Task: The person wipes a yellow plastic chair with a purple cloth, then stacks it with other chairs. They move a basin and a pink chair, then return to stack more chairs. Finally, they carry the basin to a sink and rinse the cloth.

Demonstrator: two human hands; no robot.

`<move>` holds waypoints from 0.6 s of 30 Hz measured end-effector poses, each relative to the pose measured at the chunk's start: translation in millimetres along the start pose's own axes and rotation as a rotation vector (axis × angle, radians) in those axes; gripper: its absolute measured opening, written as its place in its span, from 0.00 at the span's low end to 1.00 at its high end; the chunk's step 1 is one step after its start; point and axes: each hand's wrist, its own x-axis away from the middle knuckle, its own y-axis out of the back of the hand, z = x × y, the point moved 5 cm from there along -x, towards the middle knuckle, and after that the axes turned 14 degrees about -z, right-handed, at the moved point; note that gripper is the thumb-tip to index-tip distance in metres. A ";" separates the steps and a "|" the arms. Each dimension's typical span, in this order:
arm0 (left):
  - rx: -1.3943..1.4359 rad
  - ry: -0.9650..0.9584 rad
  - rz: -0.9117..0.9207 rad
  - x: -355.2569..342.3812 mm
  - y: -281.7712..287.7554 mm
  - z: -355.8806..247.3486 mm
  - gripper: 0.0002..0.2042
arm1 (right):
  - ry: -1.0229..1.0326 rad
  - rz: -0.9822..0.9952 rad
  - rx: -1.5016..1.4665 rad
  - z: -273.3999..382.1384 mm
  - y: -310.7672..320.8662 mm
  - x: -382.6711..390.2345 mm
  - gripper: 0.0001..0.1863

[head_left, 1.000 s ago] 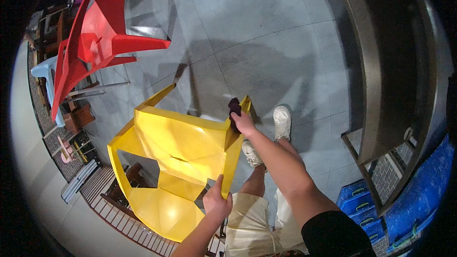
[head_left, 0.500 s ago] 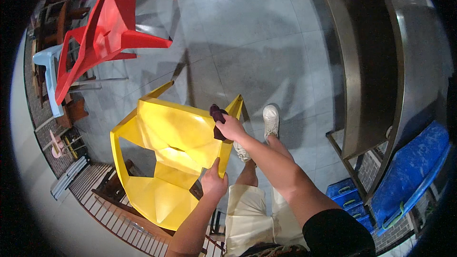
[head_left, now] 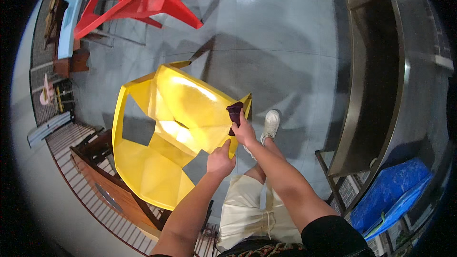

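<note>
A yellow plastic armchair [head_left: 183, 93] with faceted surfaces stands in front of me, its backrest toward the lower left. My left hand [head_left: 221, 162] is closed on the edge of its near armrest, with some fingers hidden behind the edge. In my right hand [head_left: 244, 132] is a bunched dark purple cloth [head_left: 234, 111]. The cloth rests against the chair's right edge, by the top of a front leg. My two hands are close together, the right one slightly farther from me.
A red chair [head_left: 143, 0] of similar shape stands at the far left, beside a light blue chair [head_left: 71, 16]. Wooden furniture [head_left: 107, 176] lies behind the yellow backrest. A metal counter [head_left: 366, 76] runs along the right, with a blue plastic piece [head_left: 388, 197] near it.
My view has shifted, so the red chair sits higher in the picture. The yellow chair appears slightly turned. My left hand has come closer to the right hand, which still holds the cloth.
</note>
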 end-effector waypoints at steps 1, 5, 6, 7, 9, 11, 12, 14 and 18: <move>0.018 -0.007 -0.018 -0.9 2.4 -1.1 0.29 | 0.034 -0.021 0.010 2.0 1.9 -1.1 0.43; 0.064 0.014 -0.005 1.1 6.5 1.9 0.28 | 0.072 -0.053 0.004 10.9 11.8 14.7 0.35; 0.072 0.029 0.006 0.6 8.5 2.7 0.28 | 0.059 -0.036 -0.007 12.2 15.6 19.9 0.34; 0.080 0.043 0.016 2.5 10.4 3.3 0.28 | 0.089 -0.070 -0.062 9.2 19.8 26.2 0.30; 0.081 0.027 0.029 -0.4 13.5 -0.5 0.28 | 0.158 -0.066 -0.237 -12.8 30.9 18.5 0.30; 0.095 0.016 0.005 3.6 10.0 4.5 0.29 | -0.051 -0.060 -0.483 1.4 74.2 20.2 0.26; 0.085 0.016 0.007 5.6 7.6 8.3 0.26 | -0.046 -0.089 -0.668 37.0 107.5 30.7 0.23; 0.083 0.050 0.038 6.2 7.2 9.5 0.23 | -0.014 -0.155 -0.916 104.1 177.2 48.6 0.18; 0.148 -0.002 -0.068 19.6 -3.0 14.8 0.15 | 0.191 -0.186 -0.870 174.0 256.5 58.1 0.16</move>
